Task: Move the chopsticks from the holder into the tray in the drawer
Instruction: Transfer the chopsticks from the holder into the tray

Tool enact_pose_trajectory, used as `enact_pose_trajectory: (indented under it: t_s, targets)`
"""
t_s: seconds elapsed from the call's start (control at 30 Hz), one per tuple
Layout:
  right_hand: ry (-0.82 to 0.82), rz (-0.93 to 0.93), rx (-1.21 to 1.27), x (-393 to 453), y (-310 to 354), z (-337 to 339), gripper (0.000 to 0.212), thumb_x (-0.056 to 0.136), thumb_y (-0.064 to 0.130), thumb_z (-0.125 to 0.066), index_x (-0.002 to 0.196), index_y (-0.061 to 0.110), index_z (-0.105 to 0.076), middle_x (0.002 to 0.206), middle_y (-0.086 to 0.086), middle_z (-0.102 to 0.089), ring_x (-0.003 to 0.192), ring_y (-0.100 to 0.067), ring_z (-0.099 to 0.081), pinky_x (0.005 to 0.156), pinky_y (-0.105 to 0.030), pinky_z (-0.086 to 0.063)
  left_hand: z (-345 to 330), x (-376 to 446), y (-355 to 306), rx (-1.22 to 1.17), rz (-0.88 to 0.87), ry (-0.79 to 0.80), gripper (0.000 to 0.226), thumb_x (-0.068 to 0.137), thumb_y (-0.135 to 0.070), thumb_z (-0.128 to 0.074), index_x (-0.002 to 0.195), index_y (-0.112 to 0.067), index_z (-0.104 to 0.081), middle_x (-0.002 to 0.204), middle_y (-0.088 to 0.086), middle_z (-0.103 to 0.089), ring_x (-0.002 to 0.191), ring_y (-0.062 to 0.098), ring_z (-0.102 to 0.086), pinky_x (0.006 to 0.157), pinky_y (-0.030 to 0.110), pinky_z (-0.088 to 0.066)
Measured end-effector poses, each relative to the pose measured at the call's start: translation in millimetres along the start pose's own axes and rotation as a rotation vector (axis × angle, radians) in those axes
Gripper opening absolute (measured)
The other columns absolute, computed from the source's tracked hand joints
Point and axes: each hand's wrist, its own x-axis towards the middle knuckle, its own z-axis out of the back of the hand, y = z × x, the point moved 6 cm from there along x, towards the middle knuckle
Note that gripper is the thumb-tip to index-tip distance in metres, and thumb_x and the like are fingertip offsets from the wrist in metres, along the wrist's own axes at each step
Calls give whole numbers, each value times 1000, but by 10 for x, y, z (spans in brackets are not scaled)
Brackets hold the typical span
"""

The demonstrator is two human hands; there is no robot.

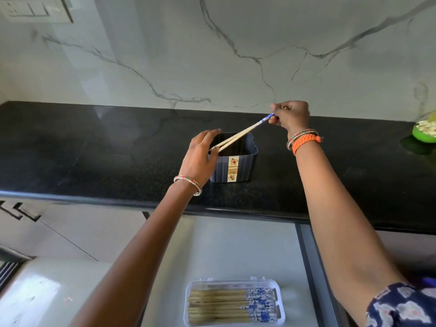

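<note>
A dark blue square holder (238, 165) with a flowered label stands on the black counter. A pair of pale chopsticks (240, 134) with blue patterned tops slants across its open mouth. My right hand (291, 116) pinches their blue ends up and to the right of the holder. My left hand (204, 154) touches their thin tips at the holder's left rim. Below, a clear plastic tray (279, 303) in the open drawer holds several matching chopsticks (231, 306) lying side by side, blue ends to the right.
The black counter (94, 156) runs across the view under a white marbled wall. A green bowl (424, 133) of pale pieces sits at the far right. The grey drawer floor (236, 249) lies below the counter edge, with its dark rail (311, 256) on the right.
</note>
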Motion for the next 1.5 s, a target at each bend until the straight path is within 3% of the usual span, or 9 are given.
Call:
enact_pose_trajectory:
  t_s: [0.2,0.27,0.37,0.53,0.7,0.87,1.17,1.33,1.5]
  targets:
    - [-44,-58,255,-790,-82,711,19,86,6,-66,67,8,-64,57,-2,-58,32,-1,-53,46,-13,-51,-67,-332,-430,423,-123,133,69,92,-35,-49,148,-18,-12,146,9,-38,137,29,-33,111,53,-25]
    - [3,-144,272,-1142,-359,766,19,86,5,-66,68,7,-64,58,-3,-58,31,0,-53,44,-12,-50,-184,-602,-405,425,-135,230,53,95,-36,-41,143,-19,-25,118,11,-60,109,34,-57,85,46,-43]
    - [51,-253,144,-1651,-872,767,11,87,5,-65,83,-4,-67,60,-8,-59,33,-2,-55,46,-15,-51,-365,-1102,-179,342,-57,407,27,99,-35,-32,104,-17,-52,83,6,-60,81,37,-62,60,34,-37]
    - [279,344,-962,-2541,-1264,407,27,90,29,-54,114,22,-66,119,-9,-61,107,-31,-58,93,-40,-34,-573,-1780,64,339,-36,513,33,99,-33,-32,84,-18,-58,73,2,-55,74,32,-58,59,30,-32]
    - [786,587,-764,-3239,-1557,-68,30,97,17,-51,126,15,-57,92,-10,-58,79,-31,-66,61,-28,-40,-722,-2140,207,350,-24,592,33,97,-31,-33,86,-16,-60,74,7,-65,69,28,-56,55,31,-37]
    - [964,459,-936,-3348,-2276,-43,47,96,6,-47,140,23,-48,100,-10,-58,99,-27,-67,68,-26,-46,-589,-2722,968,165,434,505,29,96,-17,-43,119,-3,-54,123,22,-58,115,37,-52,98,40,-43]
    - [1057,203,-961,-3488,-2919,-486,60,83,58,-31,109,14,-62,69,16,-48,66,-3,-52,56,-27,-34,-641,-3365,1402,42,761,626,38,95,-20,-50,127,0,-49,121,25,-62,102,40,-62,90,42,-51]
    - [1063,192,-1011,-3495,-2921,-534,34,93,29,-51,123,17,-61,105,-11,-60,107,-31,-58,82,-32,-46,-702,-3372,1436,15,828,587,37,96,-18,-47,129,-1,-47,121,26,-61,104,38,-62,93,42,-51]
    - [862,381,-997,-3450,-2579,-473,24,89,13,-53,107,13,-69,99,-7,-64,99,-28,-60,77,-34,-50,-855,-3306,1342,69,803,615,48,90,-24,-58,132,-5,-45,130,19,-57,117,34,-56,101,40,-45]
